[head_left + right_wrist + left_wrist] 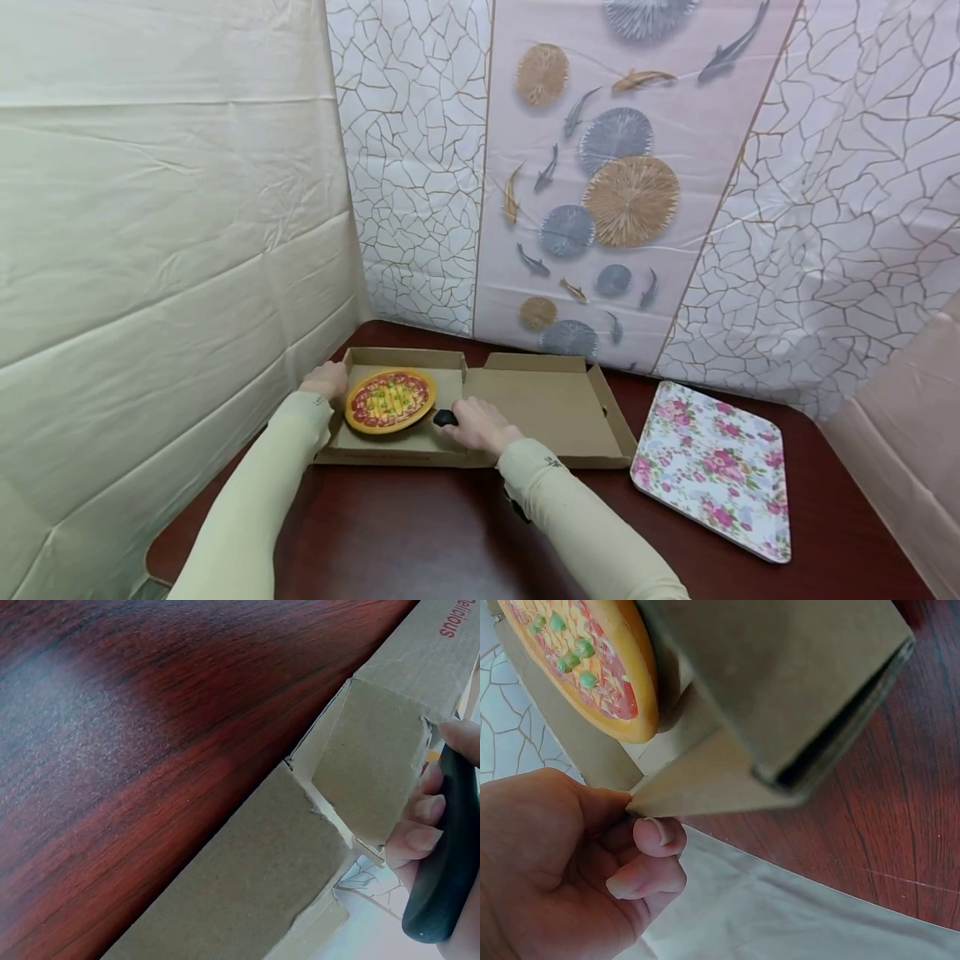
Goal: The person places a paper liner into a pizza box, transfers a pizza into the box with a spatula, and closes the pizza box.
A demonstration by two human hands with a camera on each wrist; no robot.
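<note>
Pizza (390, 401), round and thick-rimmed, lies within the left half of a cardboard box (452, 382); its crust is smooth and yellow-orange, its top a bumpy, glossy spread of red and yellow strips dotted with small rounded green pieces. A dark strip shows beneath its near right edge, too small to identify. The box is plain brown card with low folded walls, its lid (532, 406) laid out flat to the right; the right wrist view shows rough, torn edges at the fold and red lettering on the front wall. At the box's left end, the left hand (326, 381) pinches the thin card wall between thumb and fingers. The right hand (480, 423) has its fingers wrapped round a smooth, rounded black handle (444, 859), just beside the pizza; the tool's far end is hidden. Farther right, a rectangular tray (712, 467) with rounded corners and pink flowers on white rests on the glossy, red-brown, wood-grained table (390, 525). Behind hangs a creased printed cloth (622, 192) with fish and fringed discs.
</note>
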